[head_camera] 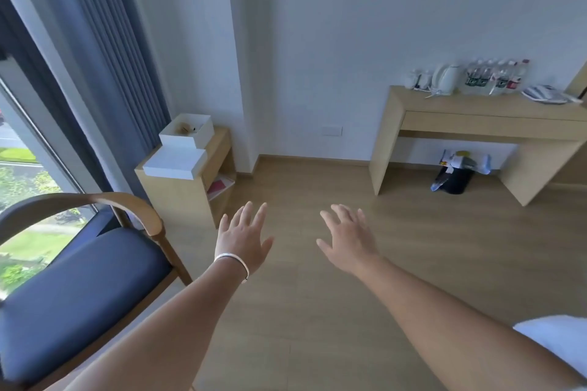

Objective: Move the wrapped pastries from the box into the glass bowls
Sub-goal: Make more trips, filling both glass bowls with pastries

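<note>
Nothing moved yet: left hand (243, 240) and right hand (347, 240) spread empty, well short of the box (187, 133); no bowls visible.

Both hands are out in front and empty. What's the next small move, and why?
Probably step toward the side cabinet and reach the left hand to the open white box on top. Both hands, the right too, are empty over bare floor, and the box, with something brownish inside, is well out of reach. No glass bowls are in view.

Single head-worn wide-angle view, angled forward and down (room edges bowed), floor (317, 311) near, far wall distant
</note>
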`<state>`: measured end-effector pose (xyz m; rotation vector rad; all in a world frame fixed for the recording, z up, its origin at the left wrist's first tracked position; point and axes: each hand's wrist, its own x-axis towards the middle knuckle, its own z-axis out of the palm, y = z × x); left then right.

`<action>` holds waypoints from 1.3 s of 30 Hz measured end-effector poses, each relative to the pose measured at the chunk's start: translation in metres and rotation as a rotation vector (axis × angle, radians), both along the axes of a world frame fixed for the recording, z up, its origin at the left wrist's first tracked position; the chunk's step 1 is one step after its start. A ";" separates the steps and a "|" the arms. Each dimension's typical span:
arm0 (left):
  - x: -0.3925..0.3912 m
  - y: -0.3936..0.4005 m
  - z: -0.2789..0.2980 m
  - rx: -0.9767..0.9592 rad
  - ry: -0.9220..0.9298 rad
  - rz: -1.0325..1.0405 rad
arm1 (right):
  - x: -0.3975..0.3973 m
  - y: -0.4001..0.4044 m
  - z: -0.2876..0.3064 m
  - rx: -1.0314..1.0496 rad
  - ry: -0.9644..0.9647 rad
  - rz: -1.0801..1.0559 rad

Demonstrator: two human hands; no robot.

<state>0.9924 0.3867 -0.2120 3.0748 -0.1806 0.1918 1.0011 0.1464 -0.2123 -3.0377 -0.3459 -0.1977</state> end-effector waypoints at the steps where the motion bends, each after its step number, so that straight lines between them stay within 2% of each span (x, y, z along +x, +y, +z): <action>1: 0.008 -0.001 0.000 0.006 0.005 0.000 | 0.008 0.000 0.001 0.003 0.001 0.007; 9: 0.117 -0.012 -0.014 -0.009 0.015 -0.018 | 0.105 0.001 -0.006 -0.004 0.014 0.020; 15: 0.245 -0.004 -0.029 -0.032 0.015 -0.036 | 0.225 0.005 -0.013 -0.042 0.025 -0.012; 22: 0.387 0.030 -0.020 -0.029 -0.017 -0.050 | 0.366 0.026 0.005 -0.090 0.001 -0.049; 31: 0.504 0.061 -0.019 -0.025 -0.004 -0.012 | 0.497 0.065 0.007 -0.045 0.024 -0.011; 39: 0.616 0.085 -0.028 0.032 0.056 0.054 | 0.631 0.088 -0.016 0.026 0.056 0.065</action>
